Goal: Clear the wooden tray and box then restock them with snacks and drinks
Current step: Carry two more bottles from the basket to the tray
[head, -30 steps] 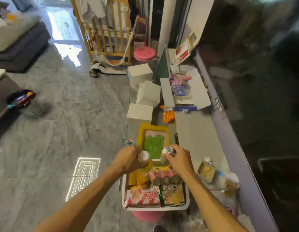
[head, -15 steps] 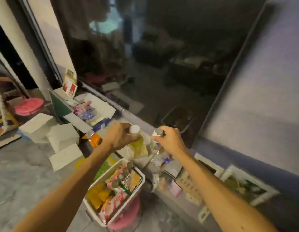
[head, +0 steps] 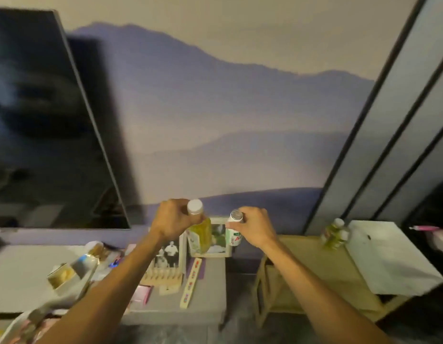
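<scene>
**Head view.** Both hands sit just below frame centre, toward 6 o'clock, each carrying a drink. My left hand [head: 172, 219] has its fingers curled round the neck of a yellow-green bottle [head: 200, 233] with a white cap. My right hand [head: 255, 225] grips a small white bottle [head: 234, 234] with a silvery top. The two bottles hang upright, near each other but apart, in front of photo frames [head: 169, 254] standing on a grey console [head: 205, 301].

At 4 o'clock is a pale wooden stand [head: 324, 266]. It has a cluster of bottles [head: 335, 232] at its back edge and a white slab [head: 389, 256] lying across its right part (blur keeps me from telling whether this is the tray or the box of the task). At 7 o'clock loose snack packets [head: 64, 274] lie on the console, and a dark screen [head: 42, 120] fills 9 o'clock.

**Progress, as I judge it.** Restocking is under way, since drinks are in hand and some already stand on the wooden surface. These two remain to be set down, and the snacks at 7 o'clock look unplaced.
</scene>
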Tool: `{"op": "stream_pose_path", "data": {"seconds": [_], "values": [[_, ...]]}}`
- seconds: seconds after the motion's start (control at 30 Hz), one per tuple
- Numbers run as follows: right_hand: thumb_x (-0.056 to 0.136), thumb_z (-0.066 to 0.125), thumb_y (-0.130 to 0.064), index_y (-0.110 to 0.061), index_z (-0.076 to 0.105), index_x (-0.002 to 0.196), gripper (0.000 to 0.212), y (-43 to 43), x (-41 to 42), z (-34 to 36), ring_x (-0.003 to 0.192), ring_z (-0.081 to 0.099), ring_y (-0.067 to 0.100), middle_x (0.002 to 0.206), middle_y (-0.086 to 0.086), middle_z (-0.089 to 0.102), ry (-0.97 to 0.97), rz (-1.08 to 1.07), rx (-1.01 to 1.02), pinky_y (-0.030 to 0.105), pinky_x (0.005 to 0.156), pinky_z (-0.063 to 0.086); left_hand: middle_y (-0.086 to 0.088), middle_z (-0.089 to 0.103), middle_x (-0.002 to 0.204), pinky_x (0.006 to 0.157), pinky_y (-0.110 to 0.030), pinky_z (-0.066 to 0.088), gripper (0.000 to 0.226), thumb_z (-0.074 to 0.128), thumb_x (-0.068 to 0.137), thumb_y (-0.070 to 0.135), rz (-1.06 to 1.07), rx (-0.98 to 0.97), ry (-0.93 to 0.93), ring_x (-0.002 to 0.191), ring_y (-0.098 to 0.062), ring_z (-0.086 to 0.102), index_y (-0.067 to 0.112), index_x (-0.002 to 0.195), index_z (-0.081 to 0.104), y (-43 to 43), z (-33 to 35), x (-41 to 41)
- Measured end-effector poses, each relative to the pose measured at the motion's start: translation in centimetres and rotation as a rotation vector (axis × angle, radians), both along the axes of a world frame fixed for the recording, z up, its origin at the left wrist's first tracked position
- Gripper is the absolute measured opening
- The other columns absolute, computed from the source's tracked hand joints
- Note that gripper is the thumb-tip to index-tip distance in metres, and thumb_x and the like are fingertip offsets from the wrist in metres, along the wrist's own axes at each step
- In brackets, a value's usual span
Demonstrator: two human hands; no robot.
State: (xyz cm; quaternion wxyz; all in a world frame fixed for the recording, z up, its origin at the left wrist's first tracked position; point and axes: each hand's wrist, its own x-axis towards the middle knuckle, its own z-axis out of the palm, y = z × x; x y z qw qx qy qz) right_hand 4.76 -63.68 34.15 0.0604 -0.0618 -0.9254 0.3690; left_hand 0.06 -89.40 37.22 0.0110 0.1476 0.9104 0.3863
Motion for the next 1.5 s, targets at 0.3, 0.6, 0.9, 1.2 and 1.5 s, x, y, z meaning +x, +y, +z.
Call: {"op": "stream_pose_path", "data": {"seconds": [0.3,0.6,0.9,1.2,1.5], "values": [[0.078,0.086,-0.035,-0.021,0.070,0.081,0.022,25.1,10.2,-3.6,0.072,0.066,0.007,0.079,-0.004,0.072,-0.090,-0.330,-0.016,0.031,0.063,0.048,0.021,0.077,0.079,0.068,-0.022,0.058,0.017,0.092,0.076,0.041,-0.281,0.088,-0.081,0.078,0.008,0.072,0.040,0.080,0.075,27.3,-3.7,3.5],[0.084,0.087,-0.033,-0.032,0.069,0.094,0.021,38.8,10.6,-8.2,0.087,0.070,0.014,0.090,-0.010,0.072,-0.183,-0.511,-0.210,0.025,0.082,0.057,0.013,0.076,0.081,0.075,-0.035,0.062,0.027,0.087,0.077,0.050,-0.265,0.083,-0.247,0.078,-0.004,0.072,0.030,0.092,0.077,46.0,-10.8,1.3],[0.075,0.092,-0.040,-0.016,0.079,0.104,0.040,48.6,3.3,-15.5,0.081,0.066,0.013,0.091,-0.007,0.073,-0.315,-0.611,-0.115,0.026,0.076,0.051,0.013,0.071,0.076,0.068,-0.036,0.058,0.045,0.069,0.068,0.069,-0.164,0.026,-0.312,0.073,-0.006,0.066,0.029,0.086,0.072,57.0,-20.3,-4.0],[0.084,0.083,-0.028,-0.009,0.076,0.103,0.027,52.6,-0.7,-24.6,0.092,0.071,0.027,0.096,0.011,0.077,-0.427,-0.537,-0.016,0.023,0.072,0.042,0.009,0.077,0.088,0.071,-0.041,0.056,0.039,0.085,0.074,0.057,0.041,0.005,-0.349,0.081,-0.021,0.069,0.029,0.098,0.071,62.7,-27.5,-3.6],[0.101,0.064,-0.022,-0.015,0.067,0.082,0.020,54.0,-2.9,-30.2,0.073,0.068,0.020,0.078,0.002,0.070,-0.376,-0.507,-0.044,0.026,0.060,0.042,0.002,0.075,0.085,0.067,-0.041,0.058,0.042,0.083,0.080,0.055,0.289,0.035,-0.310,0.076,-0.027,0.070,0.023,0.100,0.066,67.9,-32.3,-0.9]]}}
